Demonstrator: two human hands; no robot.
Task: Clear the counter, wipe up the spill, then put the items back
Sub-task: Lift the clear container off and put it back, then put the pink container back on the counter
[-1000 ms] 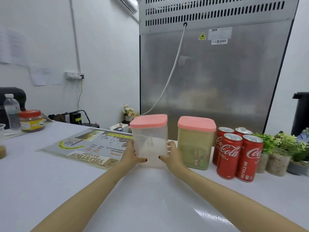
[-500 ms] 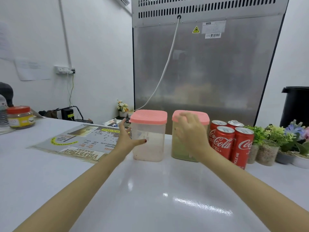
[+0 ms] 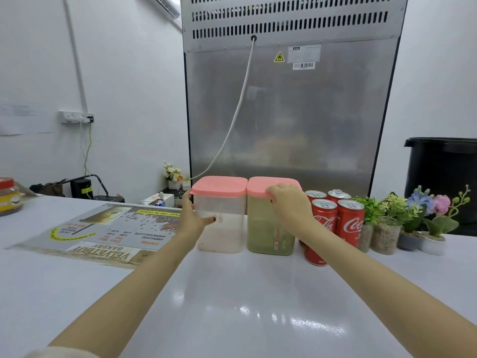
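Two clear containers with pink lids stand side by side at the back of the white counter (image 3: 232, 301), lids touching. The left container (image 3: 224, 228) holds a little pale powder; my left hand (image 3: 192, 215) grips its left side, thumb across the front. The right container (image 3: 265, 231) is filled with greenish contents; my right hand (image 3: 289, 202) lies over its lid's right front corner with fingers curled down its side. Several red cola cans (image 3: 343, 220) stand just right of it, partly hidden by my right wrist.
Small potted plants (image 3: 402, 223) line the back right, before a black bin (image 3: 444, 177). A menu placemat (image 3: 103, 233) lies left of the containers, and a red-lidded jar (image 3: 7, 197) sits at the far left. A steel fridge back (image 3: 289, 112) rises behind the counter.
My right hand left the pale container and moved onto the greenish one. The pale container has been slid right until the two lids touch; my left hand stays on it.
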